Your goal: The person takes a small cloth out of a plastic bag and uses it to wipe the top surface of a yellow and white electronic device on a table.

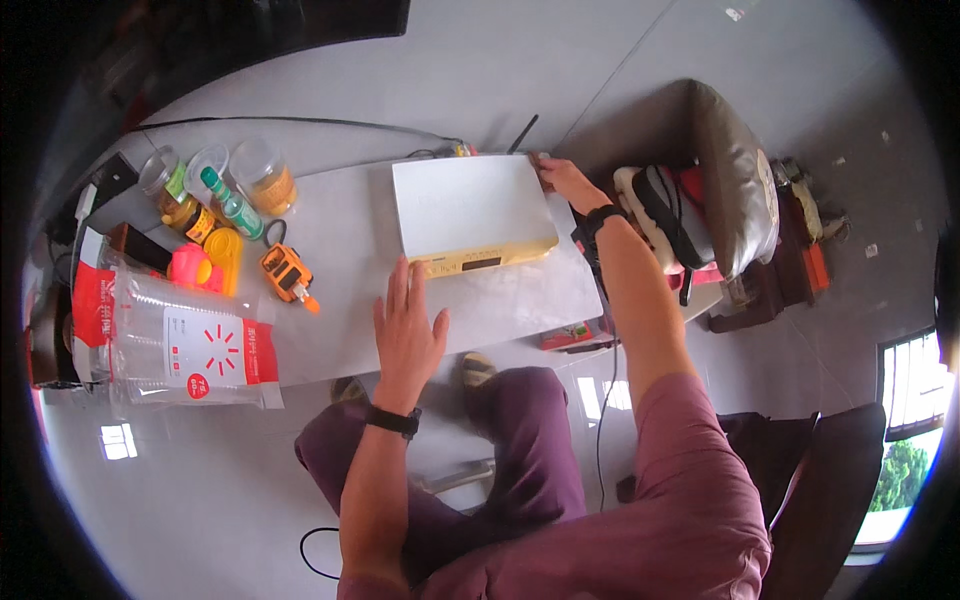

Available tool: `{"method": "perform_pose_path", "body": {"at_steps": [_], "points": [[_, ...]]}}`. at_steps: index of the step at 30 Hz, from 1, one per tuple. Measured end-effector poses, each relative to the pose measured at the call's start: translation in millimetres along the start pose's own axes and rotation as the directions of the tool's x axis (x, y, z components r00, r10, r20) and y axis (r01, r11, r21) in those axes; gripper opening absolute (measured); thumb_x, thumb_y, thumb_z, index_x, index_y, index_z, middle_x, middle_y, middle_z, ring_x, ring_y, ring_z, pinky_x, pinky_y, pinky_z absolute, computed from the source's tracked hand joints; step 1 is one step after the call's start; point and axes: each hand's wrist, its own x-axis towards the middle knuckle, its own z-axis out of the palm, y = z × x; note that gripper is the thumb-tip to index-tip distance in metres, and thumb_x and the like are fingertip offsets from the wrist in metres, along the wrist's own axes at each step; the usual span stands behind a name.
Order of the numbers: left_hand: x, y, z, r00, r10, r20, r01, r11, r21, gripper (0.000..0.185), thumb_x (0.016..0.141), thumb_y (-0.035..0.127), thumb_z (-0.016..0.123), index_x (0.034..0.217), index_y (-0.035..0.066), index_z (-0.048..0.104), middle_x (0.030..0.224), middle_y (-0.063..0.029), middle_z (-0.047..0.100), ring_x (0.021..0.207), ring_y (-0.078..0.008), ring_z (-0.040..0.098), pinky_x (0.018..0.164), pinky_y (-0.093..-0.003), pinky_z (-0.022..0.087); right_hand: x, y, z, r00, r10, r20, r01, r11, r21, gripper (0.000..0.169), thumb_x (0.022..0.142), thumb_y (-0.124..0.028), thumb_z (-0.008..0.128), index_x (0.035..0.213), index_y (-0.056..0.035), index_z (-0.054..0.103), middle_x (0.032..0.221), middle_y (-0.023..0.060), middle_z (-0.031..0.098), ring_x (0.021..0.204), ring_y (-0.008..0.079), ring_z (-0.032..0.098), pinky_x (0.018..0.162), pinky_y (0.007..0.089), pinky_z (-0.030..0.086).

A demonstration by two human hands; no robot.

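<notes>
A flat silver electronic box [469,202] with a gold front panel, like a set-top box or disc player, lies on a low grey table [330,330]. At its front left corner my left hand [407,330] rests palm down, fingertips at the panel's edge, fingers slightly apart. My right hand [566,180] is at the box's back right corner, by a small dark piece; whether it grips this piece I cannot tell. Behind the box stick up a black antenna [523,135] and some coloured plugs on a black cable [300,120].
Left on the table are a bag of clear plastic cups [195,337], an orange handheld device [285,271], a green-capped bottle [238,212], clear jars [262,180] and a pink toy [196,268]. To the right stand folded fabrics [645,217] and a grey cushion [735,180].
</notes>
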Motion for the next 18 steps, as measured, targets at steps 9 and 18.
{"method": "perform_pose_path", "body": {"at_steps": [9, 18], "points": [[0.5, -9.5, 8.8, 1.000, -0.022, -0.012, 0.022, 1.000, -0.017, 0.075, 0.094, 0.026, 0.069, 0.156, 0.006, 0.034, 0.165, -0.0167, 0.029, 0.150, -0.0347, 0.032, 0.113, -0.0584, 0.036, -181.5, 3.5, 43.3, 0.928, -0.368, -0.065, 0.249, 0.739, -0.627, 0.028, 0.076, -0.008, 0.073, 0.102, 0.0006, 0.067, 0.107, 0.0195, 0.063, 0.107, 0.0399, 0.059, 0.093, 0.0438, 0.050], [-6.7, -20.6, -3.5, 0.993, -0.024, -0.113, 0.016, 0.997, -0.070, 0.071, 0.093, 0.027, 0.070, 0.153, 0.007, 0.037, 0.163, -0.0216, 0.030, 0.150, -0.0409, 0.030, 0.116, -0.0550, 0.033, -230.9, 3.4, 81.8, 0.937, -0.325, 0.130, 0.257, 0.386, -0.886, 0.039, 0.082, -0.005, 0.068, 0.119, 0.0055, 0.059, 0.127, 0.0241, 0.054, 0.126, 0.0410, 0.049, 0.107, 0.0469, 0.041]]}}
